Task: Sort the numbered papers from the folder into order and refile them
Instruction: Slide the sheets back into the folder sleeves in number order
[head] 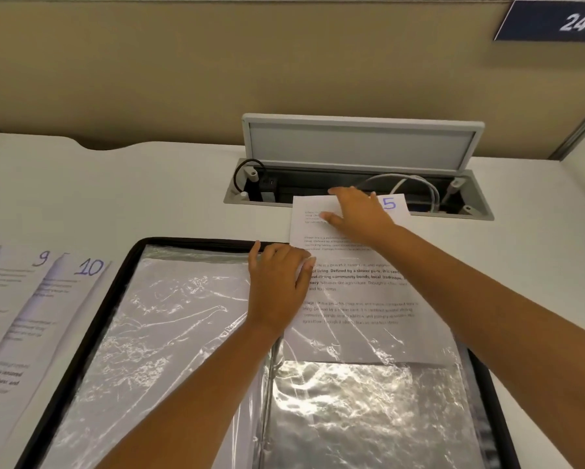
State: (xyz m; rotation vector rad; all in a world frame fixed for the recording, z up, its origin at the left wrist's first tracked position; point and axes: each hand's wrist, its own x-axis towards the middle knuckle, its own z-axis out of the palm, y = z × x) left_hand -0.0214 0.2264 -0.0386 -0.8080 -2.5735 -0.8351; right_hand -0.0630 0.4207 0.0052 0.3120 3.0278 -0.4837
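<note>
Numbered papers: four. Folder (128, 265): one. Hands: two.

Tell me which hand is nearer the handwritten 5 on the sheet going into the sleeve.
Right. The right hand lies flat on the sheet's top, just beside the handwritten 5. The left hand is lower, at the sleeve opening by the sheet's left edge.

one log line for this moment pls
step: sliding sheet 5 into right sleeve | right hand: flat on sheet | left hand: holds sleeve edge | sheets 9, 10: waiting left
</note>
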